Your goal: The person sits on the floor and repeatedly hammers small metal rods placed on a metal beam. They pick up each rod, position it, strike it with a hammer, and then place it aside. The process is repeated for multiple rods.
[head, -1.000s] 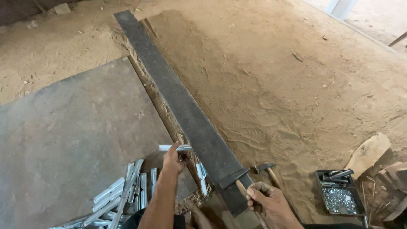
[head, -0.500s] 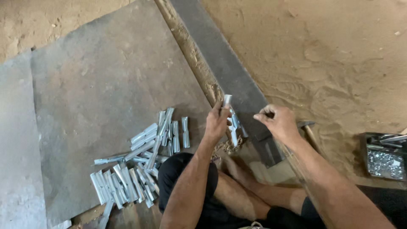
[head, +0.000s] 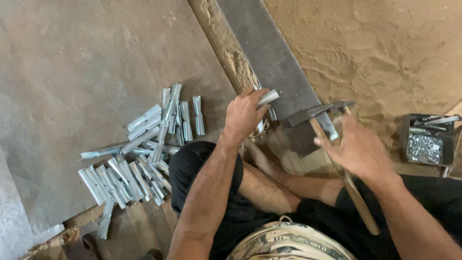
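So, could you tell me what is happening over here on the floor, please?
A person sits on the ground with legs folded. The left hand holds a small silvery metal piece at the edge of a long dark steel bar. The right hand is open above the wooden handle of a hammer whose head lies on the bar. A pile of similar metal pieces lies on a grey slab; a small box of fasteners sits on the sand.

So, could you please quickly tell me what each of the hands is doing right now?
Left hand: closed on a small silvery metal piece.
Right hand: open, over the hammer handle, not gripping it.
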Available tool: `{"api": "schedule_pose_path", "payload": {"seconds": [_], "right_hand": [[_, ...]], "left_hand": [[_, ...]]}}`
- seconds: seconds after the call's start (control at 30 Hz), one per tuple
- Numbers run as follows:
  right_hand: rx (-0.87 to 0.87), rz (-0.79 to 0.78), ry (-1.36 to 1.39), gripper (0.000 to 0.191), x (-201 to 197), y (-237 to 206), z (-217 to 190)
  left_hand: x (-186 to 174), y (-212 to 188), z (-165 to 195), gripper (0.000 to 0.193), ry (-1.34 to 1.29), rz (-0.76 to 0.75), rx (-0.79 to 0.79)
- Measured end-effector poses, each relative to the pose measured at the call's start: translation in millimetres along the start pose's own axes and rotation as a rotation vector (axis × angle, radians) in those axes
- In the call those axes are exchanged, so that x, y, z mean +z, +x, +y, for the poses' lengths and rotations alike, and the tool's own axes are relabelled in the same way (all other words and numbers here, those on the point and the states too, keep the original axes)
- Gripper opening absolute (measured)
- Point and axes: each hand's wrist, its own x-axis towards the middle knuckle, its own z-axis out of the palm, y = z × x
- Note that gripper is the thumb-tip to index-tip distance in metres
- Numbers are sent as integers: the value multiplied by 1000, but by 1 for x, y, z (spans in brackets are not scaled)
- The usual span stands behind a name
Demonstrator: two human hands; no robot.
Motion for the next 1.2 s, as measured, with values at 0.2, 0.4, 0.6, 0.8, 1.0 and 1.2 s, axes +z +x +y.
{"api": "schedule_pose_path", "payload": {"seconds": [0.2,0.4,0.6,0.8,1.0,1.2], "right_hand": [[-224,232,174,38,31,-62,32],[-173,154,441,26,16,-56,12],[-336,460,311,28,25,-45,-13],[-338,415,262,31,29,-38,-13],[-398,424,300,31,36,-37,-11],[-305,532,328,25,30,-35,13]], "left_hand": [[10,-4,2,33,107,-79,-99],[10,-1,6,30,96,-92,-130],[10,-2,9,30,114,-94,-159],[12,-2,8,34,119,-89,-149],[9,-3,12,31,120,-74,-143],[1,4,10,36,21,2,-225]]}}
